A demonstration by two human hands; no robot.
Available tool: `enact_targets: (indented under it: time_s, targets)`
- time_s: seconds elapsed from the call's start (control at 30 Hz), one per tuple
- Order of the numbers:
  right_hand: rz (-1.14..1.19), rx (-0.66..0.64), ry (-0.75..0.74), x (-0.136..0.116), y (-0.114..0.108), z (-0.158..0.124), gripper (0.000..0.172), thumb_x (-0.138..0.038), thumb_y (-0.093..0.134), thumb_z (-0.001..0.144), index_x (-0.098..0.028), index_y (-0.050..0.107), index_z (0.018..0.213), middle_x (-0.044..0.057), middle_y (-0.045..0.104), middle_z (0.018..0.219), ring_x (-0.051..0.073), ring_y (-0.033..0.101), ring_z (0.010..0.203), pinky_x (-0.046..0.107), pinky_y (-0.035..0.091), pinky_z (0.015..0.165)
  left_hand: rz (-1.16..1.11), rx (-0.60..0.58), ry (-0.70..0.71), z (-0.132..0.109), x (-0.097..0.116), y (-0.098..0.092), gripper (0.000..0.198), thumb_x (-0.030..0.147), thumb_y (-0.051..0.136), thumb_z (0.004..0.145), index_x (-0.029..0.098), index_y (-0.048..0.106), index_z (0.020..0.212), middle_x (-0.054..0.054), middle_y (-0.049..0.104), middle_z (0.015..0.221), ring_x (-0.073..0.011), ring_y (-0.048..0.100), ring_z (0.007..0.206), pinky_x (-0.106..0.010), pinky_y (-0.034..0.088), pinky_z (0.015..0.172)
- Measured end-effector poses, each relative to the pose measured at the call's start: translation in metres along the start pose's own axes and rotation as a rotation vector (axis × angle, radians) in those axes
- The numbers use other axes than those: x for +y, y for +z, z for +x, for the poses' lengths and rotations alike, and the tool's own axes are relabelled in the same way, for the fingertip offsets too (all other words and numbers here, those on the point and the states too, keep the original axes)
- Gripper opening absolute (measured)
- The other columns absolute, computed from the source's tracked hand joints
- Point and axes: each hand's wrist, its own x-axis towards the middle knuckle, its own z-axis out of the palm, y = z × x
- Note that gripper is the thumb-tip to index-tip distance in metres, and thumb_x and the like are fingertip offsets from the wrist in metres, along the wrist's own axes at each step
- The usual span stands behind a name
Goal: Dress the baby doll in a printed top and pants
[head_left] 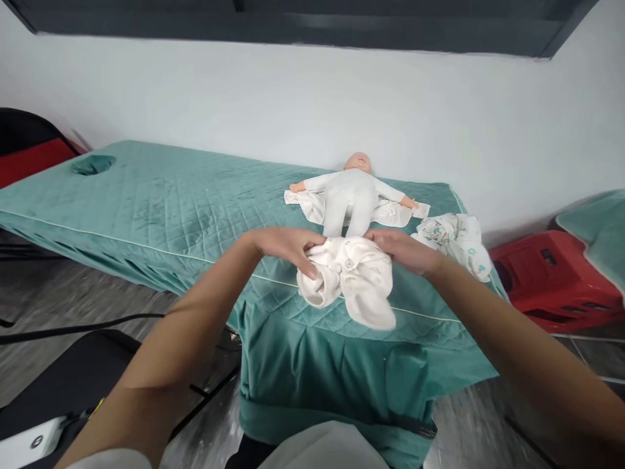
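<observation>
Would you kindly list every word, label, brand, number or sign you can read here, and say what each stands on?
No readable text anywhere in view.
The small marks on the cream garment, held by the left hand and right hand, are too small to read.
The patterned cloth shows only printed shapes.
The white device bears no legible label.

One cream baby garment [354, 277]: soft, crumpled, small grey print and snaps near top. Bunched into loose folds, two rounded lobes drooping toward near edge of the teal quilted bed [170, 202]. Lies just below the feet of the doll [349, 192].
</observation>
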Motion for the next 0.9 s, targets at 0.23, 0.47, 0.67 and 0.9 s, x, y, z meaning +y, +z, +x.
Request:
enact_targets:
  time_s: [0.23, 0.47, 0.67, 0.9]
  targets:
    - [-0.296, -0.017, 0.018, -0.080, -0.018, -0.003, 0.056, -0.070, 0.046, 0.094, -0.023, 0.074, 0.083, 0.005, 0.071, 0.082, 0.019, 0.062, 0.074, 0.031, 0.050, 0.064, 0.056, 0.164, 0.211, -0.007, 0.065, -0.026, 0.041, 0.050, 0.086, 0.068, 0.015, 0.072, 0.085, -0.007, 0.071, 0.082, -0.0189, 0.066, 0.072, -0.031, 0.055, 0.067]
    - [-0.326, -0.113, -0.154, -0.156, -0.030, -0.001, 0.042, -0.058, 0.076, 0.080, -0.019, 0.067, 0.067, -0.004, 0.054, 0.061, 0.009, 0.052, 0.061, 0.024, 0.043, 0.057, 0.353, 0.212, 0.215, -0.011, 0.138, -0.017, 0.032, 0.050, 0.079, 0.074, 0.020, 0.071, 0.079, 0.000, 0.059, 0.077, -0.0183, 0.065, 0.080, -0.031, 0.052, 0.072]
    - [-0.251, 0.245, -0.247, -0.171, -0.047, -0.003, 0.038, -0.048, 0.081, 0.078, -0.013, 0.066, 0.072, -0.003, 0.063, 0.076, 0.011, 0.064, 0.078, 0.022, 0.046, 0.063, 0.401, 0.480, 0.245, -0.010, 0.152, -0.023, 0.031, 0.040, 0.082, 0.074, 0.015, 0.064, 0.070, -0.001, 0.052, 0.070, -0.0206, 0.066, 0.080, -0.034, 0.051, 0.071]
    - [-0.489, 0.179, -0.255, -0.145, -0.077, -0.014, 0.035, -0.054, 0.077, 0.078, -0.020, 0.074, 0.074, -0.002, 0.070, 0.091, 0.018, 0.069, 0.093, 0.034, 0.056, 0.075, 0.466, 0.773, 0.298, -0.027, 0.130, -0.065, 0.027, 0.041, 0.076, 0.080, 0.018, 0.064, 0.072, -0.002, 0.051, 0.068, -0.0227, 0.066, 0.082, -0.034, 0.049, 0.068]
